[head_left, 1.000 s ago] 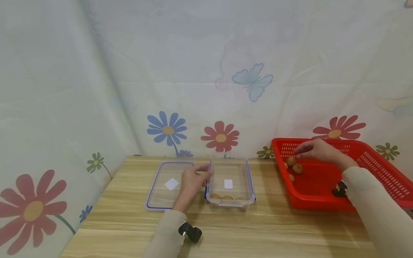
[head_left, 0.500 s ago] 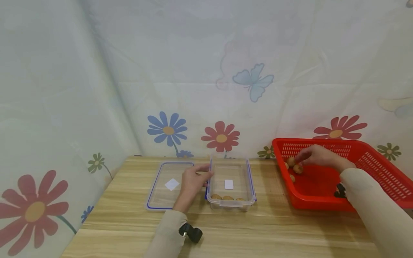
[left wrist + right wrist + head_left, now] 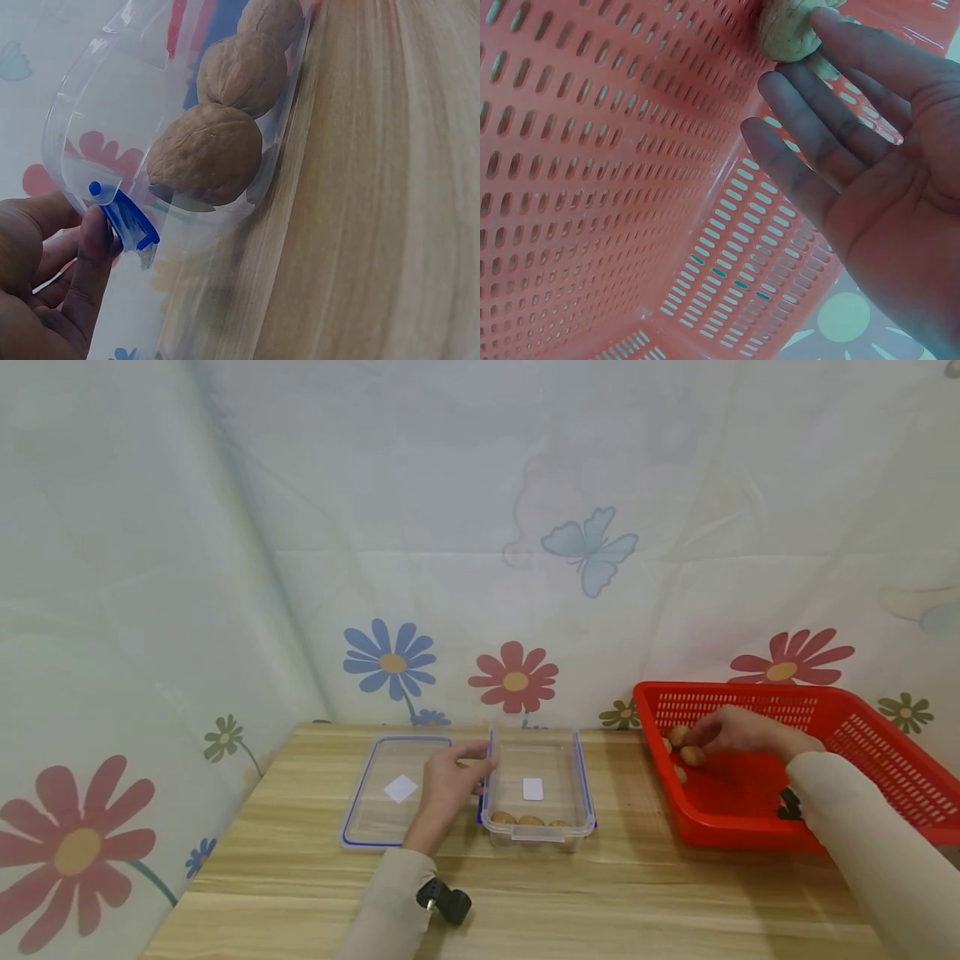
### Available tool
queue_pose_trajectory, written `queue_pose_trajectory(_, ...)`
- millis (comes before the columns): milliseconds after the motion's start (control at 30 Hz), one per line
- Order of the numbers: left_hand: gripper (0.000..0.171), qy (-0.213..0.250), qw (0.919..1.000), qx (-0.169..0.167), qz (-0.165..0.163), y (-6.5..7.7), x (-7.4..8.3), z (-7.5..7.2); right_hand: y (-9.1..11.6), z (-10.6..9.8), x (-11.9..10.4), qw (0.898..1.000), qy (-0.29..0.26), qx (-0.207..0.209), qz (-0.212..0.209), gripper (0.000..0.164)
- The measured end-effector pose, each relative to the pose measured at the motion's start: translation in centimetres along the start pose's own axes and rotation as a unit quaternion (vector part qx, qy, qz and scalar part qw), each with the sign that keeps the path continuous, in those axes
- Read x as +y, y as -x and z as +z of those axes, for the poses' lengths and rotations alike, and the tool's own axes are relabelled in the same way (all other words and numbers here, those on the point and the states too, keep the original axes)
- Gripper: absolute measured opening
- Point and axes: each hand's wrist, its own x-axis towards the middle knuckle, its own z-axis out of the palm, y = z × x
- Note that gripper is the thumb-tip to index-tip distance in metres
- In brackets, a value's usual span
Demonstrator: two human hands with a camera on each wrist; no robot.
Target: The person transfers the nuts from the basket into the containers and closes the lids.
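Note:
My left hand (image 3: 450, 781) pinches the side of a clear plastic food container (image 3: 536, 839), with fingers and thumb at its blue latch (image 3: 129, 219). Inside, along the near wall, lie several walnuts (image 3: 206, 154). On the right my right hand (image 3: 742, 732) reaches down into a red plastic basket (image 3: 750, 831). Its thumb presses one walnut (image 3: 784, 34) and other fingertips sit at the walnut's underside; the remaining fingers (image 3: 795, 176) extend loosely. More walnuts (image 3: 678, 736) lie beside it in the basket's left corner.
Left of the container a clear lid (image 3: 367, 827) with a blue seal and a white label lies flat on the wooden table (image 3: 525, 902). A floral curtain (image 3: 450, 527) hangs close behind the table's far edge.
My right hand has lowered into the basket and come onto a walnut in the left corner. The left hand and the container stay where they were.

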Motion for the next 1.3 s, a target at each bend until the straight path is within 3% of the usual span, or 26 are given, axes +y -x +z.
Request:
queue_pose_trajectory(167,0.03,-0.006,1.0,0.0,-0.003,0.1,0.1,0.0,0.0,-0.1,0.0,1.0,0.006,-0.012,0.014,0.038)
queue_pose_trajectory(433,0.03,-0.007,0.9999,0.001,-0.008,0.2,0.2,-0.1,-0.1,0.0,0.0,0.999,-0.004,-0.022,0.031,0.047)
queue_pose_trajectory(867,0.03,0.0,0.9999,0.001,-0.011,0.1,0.2,-0.1,0.0,0.0,-0.1,0.998,-0.013,-0.036,0.043,0.04)
queue_pose_trajectory(1300,0.029,0.013,0.9999,-0.001,-0.006,0.0,0.2,-0.1,0.9,-0.9,-1.7,1.0,-0.005,0.025,0.003,0.048)
